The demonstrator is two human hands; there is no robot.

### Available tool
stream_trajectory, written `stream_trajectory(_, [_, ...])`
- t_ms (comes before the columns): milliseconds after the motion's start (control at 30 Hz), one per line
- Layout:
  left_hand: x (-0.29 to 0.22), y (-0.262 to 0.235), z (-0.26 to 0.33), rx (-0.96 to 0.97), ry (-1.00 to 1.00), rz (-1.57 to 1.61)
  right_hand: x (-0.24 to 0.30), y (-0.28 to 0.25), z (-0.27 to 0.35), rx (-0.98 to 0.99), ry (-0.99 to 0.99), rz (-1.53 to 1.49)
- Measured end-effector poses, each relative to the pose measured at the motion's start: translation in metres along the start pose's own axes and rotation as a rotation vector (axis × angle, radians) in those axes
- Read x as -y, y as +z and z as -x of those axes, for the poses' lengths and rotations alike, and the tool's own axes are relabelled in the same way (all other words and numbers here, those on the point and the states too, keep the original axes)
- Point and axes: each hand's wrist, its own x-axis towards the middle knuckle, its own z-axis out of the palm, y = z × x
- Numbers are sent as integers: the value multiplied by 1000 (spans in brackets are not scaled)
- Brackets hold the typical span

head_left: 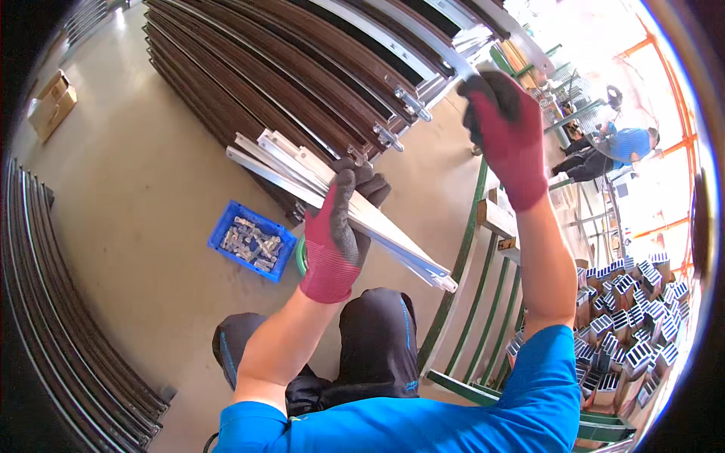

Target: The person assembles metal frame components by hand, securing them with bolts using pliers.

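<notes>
My left hand (343,219), in a red and dark grey glove, is closed round a bundle of thin white-silver metal strips (393,243). The strips slant across the palm and fan out at their upper left end. My right hand (507,124), gloved the same way, is raised at the upper right with its fingers curled in, slightly blurred. It is beside the end of a silver metal bar (445,54); whether it grips that bar is hidden. Below the left hand's strips lies a stack of long brown profiles (249,83), with small metal fittings (389,137) at their near ends.
A blue bin (283,260) of small metal parts stands on the floor, with a green round container (301,255) beside it. More long profiles (53,302) lie at left, near a cardboard box (53,104). Green rails (468,317), bundled profile pieces (627,317) and a person (627,145) are at right.
</notes>
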Motion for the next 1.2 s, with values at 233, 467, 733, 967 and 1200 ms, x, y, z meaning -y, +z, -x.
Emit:
stream_trajectory(233, [21, 0, 4, 53, -30, 137, -20, 18, 79, 271, 88, 52])
stream_trajectory(467, [31, -11, 8, 122, -49, 103, -27, 60, 119, 437, 248, -146])
stream_trajectory(733, [27, -2, 15, 150, -83, 101, -34, 54, 120, 368, 197, -220])
stream_trajectory(967, [24, 2, 25, 121, -123, -1, -25, 41, 124, 438, 179, -93])
stream_trajectory(1200, [37, -3, 17, 113, -124, 124, -36, 43, 132, 361, -39, 88])
